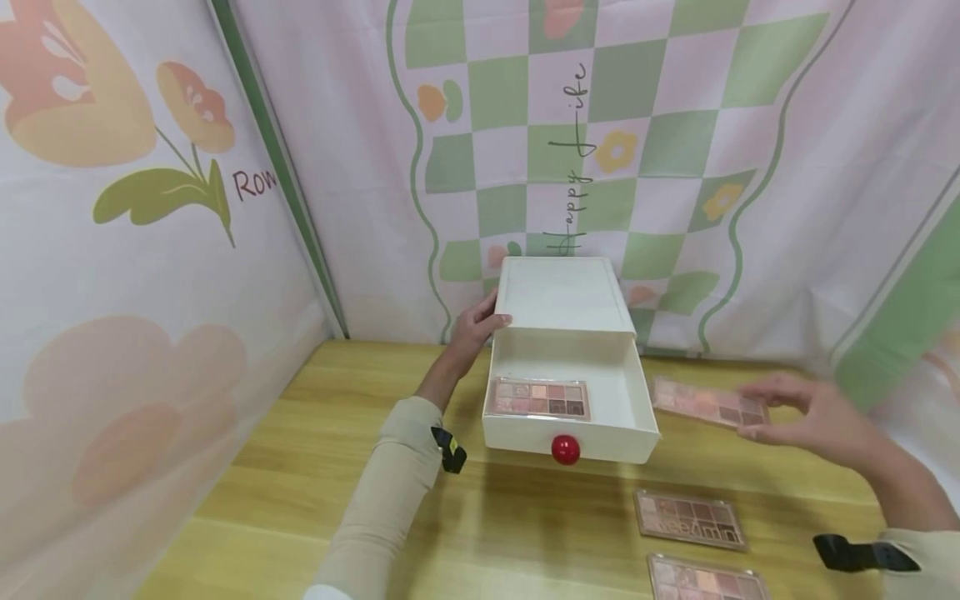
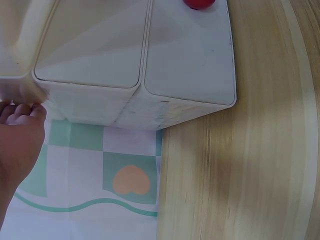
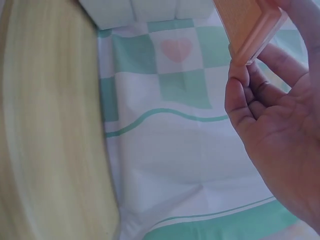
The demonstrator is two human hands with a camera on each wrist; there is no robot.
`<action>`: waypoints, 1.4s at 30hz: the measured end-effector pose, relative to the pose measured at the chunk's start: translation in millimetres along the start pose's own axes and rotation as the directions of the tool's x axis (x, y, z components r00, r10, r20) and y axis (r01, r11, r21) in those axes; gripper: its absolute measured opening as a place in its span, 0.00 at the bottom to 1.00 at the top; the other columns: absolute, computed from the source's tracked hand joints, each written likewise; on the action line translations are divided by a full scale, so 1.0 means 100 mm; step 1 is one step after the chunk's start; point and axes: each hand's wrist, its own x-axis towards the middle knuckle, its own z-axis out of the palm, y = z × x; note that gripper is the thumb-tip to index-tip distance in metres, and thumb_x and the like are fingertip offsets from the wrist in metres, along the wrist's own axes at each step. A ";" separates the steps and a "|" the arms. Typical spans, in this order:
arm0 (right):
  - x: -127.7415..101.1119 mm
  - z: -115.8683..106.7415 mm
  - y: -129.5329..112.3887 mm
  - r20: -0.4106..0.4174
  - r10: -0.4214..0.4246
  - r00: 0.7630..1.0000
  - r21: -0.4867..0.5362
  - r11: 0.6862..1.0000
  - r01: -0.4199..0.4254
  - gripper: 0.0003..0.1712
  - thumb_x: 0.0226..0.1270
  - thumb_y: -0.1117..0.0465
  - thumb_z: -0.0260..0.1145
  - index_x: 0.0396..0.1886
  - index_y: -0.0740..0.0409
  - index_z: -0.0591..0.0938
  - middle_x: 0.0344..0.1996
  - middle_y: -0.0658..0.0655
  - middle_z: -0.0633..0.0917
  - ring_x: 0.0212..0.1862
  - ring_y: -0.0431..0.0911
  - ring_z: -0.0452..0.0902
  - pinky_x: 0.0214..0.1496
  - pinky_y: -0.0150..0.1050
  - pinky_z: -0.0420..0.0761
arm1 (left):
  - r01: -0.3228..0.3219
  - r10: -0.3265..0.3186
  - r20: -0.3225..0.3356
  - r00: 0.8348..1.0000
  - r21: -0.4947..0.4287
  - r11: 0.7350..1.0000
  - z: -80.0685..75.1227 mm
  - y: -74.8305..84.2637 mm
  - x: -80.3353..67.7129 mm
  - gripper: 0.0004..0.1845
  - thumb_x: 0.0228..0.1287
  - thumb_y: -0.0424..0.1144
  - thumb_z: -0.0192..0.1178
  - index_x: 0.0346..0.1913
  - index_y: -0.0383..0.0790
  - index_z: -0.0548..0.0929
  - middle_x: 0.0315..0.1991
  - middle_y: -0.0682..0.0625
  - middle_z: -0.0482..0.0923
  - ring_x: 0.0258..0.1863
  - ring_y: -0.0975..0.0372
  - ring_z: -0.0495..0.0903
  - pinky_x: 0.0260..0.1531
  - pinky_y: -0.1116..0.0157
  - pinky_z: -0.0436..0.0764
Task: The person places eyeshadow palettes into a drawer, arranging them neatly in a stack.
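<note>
A white drawer cabinet stands against the back cloth, its top drawer pulled out. My left hand grips the cabinet's upper left side, thumb at the front corner; its curled fingers show at the edge in the left wrist view. One eyeshadow palette lies at the left inside the drawer. To the right of the drawer, my right hand pinches another eyeshadow palette by its end, held up off the table. The right wrist view shows this palette's peach-coloured back between thumb and fingers.
Two more eyeshadow palettes, one nearer the drawer and one at the bottom edge, lie on the wooden table. A red knob sticks out from the drawer front. Printed cloth hangs behind and at both sides.
</note>
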 end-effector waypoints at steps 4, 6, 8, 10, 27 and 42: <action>0.02 -0.06 -0.04 -0.029 -0.045 0.999 0.004 0.999 0.045 0.30 0.47 0.66 0.81 0.53 0.63 0.84 0.42 0.25 0.78 0.46 0.16 0.70 0.41 0.20 0.74 | 0.002 -0.002 -0.001 1.000 0.005 1.000 0.00 0.00 0.00 0.41 0.67 0.43 0.56 0.80 0.41 0.55 0.83 0.45 0.52 0.80 0.51 0.59 0.76 0.54 0.70; 0.03 -0.09 -0.07 -0.048 -0.060 0.997 0.001 0.998 0.060 0.29 0.46 0.67 0.81 0.52 0.63 0.84 0.41 0.27 0.79 0.45 0.17 0.71 0.41 0.19 0.73 | 0.000 0.000 0.002 1.000 0.001 1.000 0.00 0.00 0.00 0.41 0.67 0.42 0.56 0.80 0.41 0.55 0.83 0.45 0.52 0.80 0.51 0.59 0.76 0.53 0.70; 0.03 -0.11 -0.09 -0.057 -0.064 0.996 0.002 0.998 0.064 0.29 0.46 0.67 0.81 0.52 0.63 0.84 0.42 0.26 0.79 0.45 0.18 0.72 0.41 0.17 0.71 | -0.002 0.002 0.004 1.000 -0.003 1.000 0.00 0.00 0.00 0.41 0.67 0.42 0.56 0.80 0.41 0.55 0.83 0.45 0.52 0.80 0.51 0.59 0.76 0.54 0.70; 0.03 -0.14 -0.12 -0.062 -0.052 0.997 -0.007 0.999 0.052 0.29 0.46 0.67 0.81 0.52 0.63 0.84 0.43 0.23 0.78 0.44 0.18 0.71 0.41 0.16 0.70 | -0.006 0.006 0.007 1.000 -0.009 1.000 0.00 0.01 0.00 0.41 0.67 0.41 0.56 0.80 0.41 0.55 0.83 0.45 0.52 0.80 0.51 0.59 0.76 0.54 0.69; 0.10 -0.20 -0.33 -0.082 -0.086 0.993 0.049 0.995 0.091 0.30 0.49 0.70 0.79 0.56 0.60 0.84 0.48 0.25 0.79 0.49 0.17 0.71 0.48 0.07 0.64 | 0.003 -0.003 0.001 1.000 0.010 1.000 0.00 0.01 -0.01 0.41 0.67 0.44 0.56 0.81 0.43 0.55 0.82 0.45 0.53 0.80 0.50 0.61 0.74 0.53 0.72; 0.27 -0.19 -0.69 -0.059 -0.065 0.996 -0.036 0.997 0.063 0.35 0.47 0.60 0.83 0.58 0.60 0.84 0.46 0.21 0.76 0.48 0.15 0.67 0.45 0.14 0.67 | -0.004 0.004 0.002 1.000 -0.014 1.000 0.03 0.03 -0.01 0.41 0.67 0.42 0.55 0.81 0.41 0.53 0.83 0.44 0.51 0.80 0.49 0.59 0.76 0.53 0.69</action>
